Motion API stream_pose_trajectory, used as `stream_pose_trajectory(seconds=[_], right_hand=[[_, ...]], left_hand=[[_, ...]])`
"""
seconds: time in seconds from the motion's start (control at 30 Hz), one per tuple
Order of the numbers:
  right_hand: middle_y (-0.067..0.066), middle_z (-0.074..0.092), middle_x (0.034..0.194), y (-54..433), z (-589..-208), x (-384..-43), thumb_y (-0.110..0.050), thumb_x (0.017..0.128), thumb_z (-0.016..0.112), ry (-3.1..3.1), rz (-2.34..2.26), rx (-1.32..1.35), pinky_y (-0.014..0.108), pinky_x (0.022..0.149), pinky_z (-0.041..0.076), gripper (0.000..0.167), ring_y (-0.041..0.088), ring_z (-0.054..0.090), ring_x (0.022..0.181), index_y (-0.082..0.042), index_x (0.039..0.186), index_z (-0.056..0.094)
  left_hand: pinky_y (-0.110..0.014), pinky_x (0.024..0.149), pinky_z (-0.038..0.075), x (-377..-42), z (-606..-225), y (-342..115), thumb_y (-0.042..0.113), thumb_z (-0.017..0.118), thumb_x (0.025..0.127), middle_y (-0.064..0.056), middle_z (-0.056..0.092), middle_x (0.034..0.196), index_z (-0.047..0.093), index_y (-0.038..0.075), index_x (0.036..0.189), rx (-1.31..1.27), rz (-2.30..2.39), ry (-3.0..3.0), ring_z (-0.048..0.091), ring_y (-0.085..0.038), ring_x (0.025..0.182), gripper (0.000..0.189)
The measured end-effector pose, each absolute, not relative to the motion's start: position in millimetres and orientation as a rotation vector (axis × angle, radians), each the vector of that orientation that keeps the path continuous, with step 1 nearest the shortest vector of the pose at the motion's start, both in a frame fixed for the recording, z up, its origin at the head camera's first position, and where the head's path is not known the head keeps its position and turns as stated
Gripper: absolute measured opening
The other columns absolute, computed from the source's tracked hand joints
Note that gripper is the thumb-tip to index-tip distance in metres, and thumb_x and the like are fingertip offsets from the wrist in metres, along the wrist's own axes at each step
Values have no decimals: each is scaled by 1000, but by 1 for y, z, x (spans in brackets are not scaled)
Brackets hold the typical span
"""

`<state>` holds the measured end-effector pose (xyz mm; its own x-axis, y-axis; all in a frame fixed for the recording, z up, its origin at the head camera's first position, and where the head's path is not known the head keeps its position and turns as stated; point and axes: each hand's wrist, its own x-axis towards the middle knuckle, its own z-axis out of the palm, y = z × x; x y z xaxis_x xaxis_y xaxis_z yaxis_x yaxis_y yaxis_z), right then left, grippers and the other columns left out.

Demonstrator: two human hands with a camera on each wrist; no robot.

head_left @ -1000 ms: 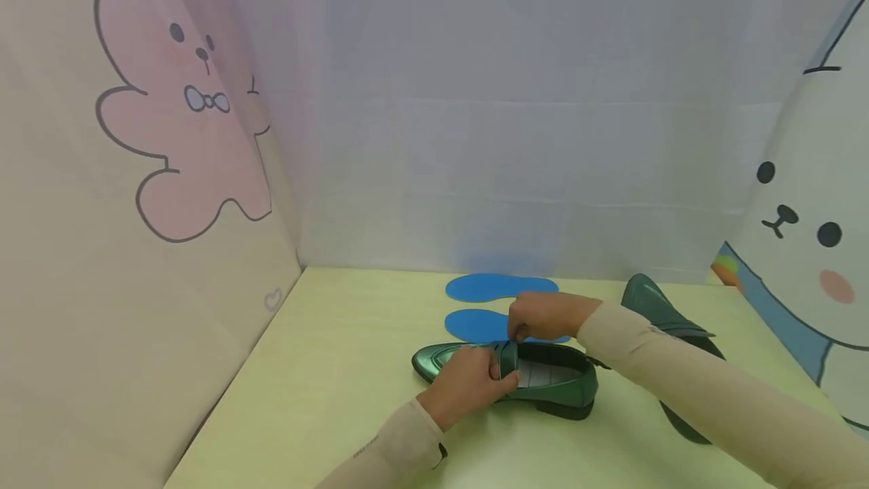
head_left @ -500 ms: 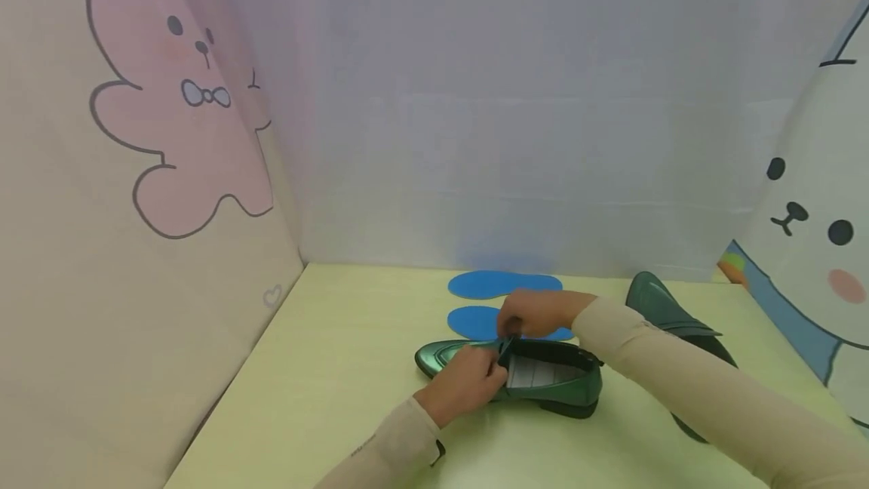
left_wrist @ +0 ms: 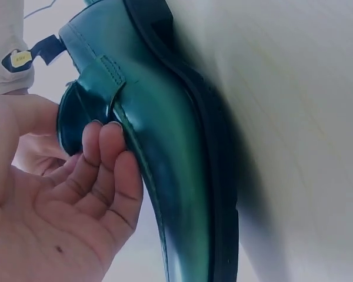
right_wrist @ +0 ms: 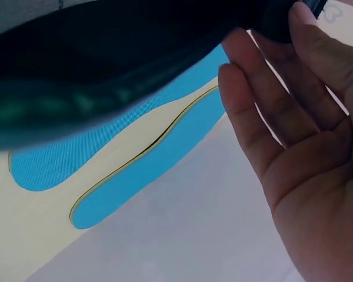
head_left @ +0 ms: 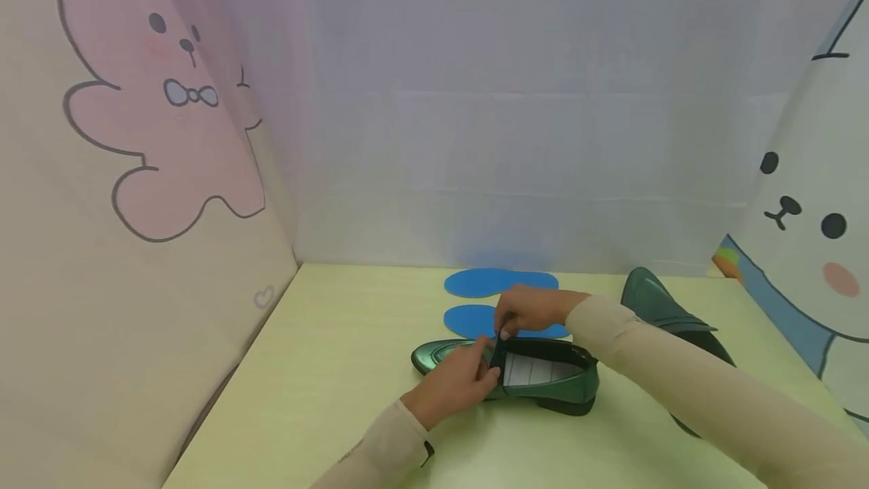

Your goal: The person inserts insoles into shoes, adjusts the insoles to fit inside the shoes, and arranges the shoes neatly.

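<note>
A shiny green loafer (head_left: 566, 392) lies sole-down, toe to the left, with a pale lining (head_left: 532, 371) visible inside. At its near side my left hand (head_left: 451, 385) grips the upper around the tongue; in the left wrist view, thumb and fingertips meet the raised tongue flap (left_wrist: 70, 120). From the far side my right hand (head_left: 532, 308) pinches the top edge of that flap, which stands lifted and bent back toward the toe. The right wrist view has the thumb and forefinger on its dark edge, with the other fingers extended below the shoe's side.
Two blue insoles lie behind the loafer, the rear one (head_left: 498, 283) in full view and the front one (head_left: 468, 321) partly covered by my right hand. A second green loafer (head_left: 652, 302) rests at the right, partly behind my right sleeve. White cloth walls surround the yellow tabletop (head_left: 339, 338).
My right hand has moved slightly left, pulling the tongue flap up and back toward the toe. More of the pale lining shows. The left hand has shifted slightly left along the shoe.
</note>
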<state>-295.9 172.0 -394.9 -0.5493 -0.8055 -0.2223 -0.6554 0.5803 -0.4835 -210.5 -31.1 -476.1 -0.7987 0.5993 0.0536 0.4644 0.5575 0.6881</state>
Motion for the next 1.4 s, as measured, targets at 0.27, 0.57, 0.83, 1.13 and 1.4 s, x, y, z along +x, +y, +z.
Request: stream_pose_trajectory(seconds=[0.27,0.57,0.83,1.13,1.4], right_hand=[[-11,72,81,172,-402,-301,-10,97,70,2436,-423,-1109,24,66,55,13,6,66,71,-16,95,81],[-11,70,77,164,-406,-303,-16,96,71,2450,-388,-1017,26,64,55,11,12,67,71,-17,91,81],[-11,69,77,160,-410,-302,-18,96,71,2476,-338,-980,27,65,54,11,15,68,73,-18,91,81],[-7,73,83,157,-409,-298,-16,96,72,2475,-306,-995,28,67,56,10,14,69,77,-14,95,82],[-10,68,74,159,-407,-292,-26,97,71,2513,-192,-955,28,63,53,15,8,64,67,-17,89,81]], left_hand=[[-25,84,54,-211,-473,-39,39,66,100,2,58,133,56,17,143,1211,701,2942,59,-10,113,50],[-28,102,49,-218,-468,-48,38,59,104,-4,49,152,58,7,143,1479,449,2860,53,-17,133,50],[-21,93,53,-224,-466,-49,42,62,100,-4,53,148,61,8,141,1473,492,2822,63,-16,121,54],[-20,95,51,-227,-475,-48,42,66,95,-5,58,143,64,9,138,1462,531,2822,61,-14,123,54],[-22,99,49,-223,-474,-46,39,67,95,-5,57,143,63,9,139,1368,593,2806,59,-15,125,53]])
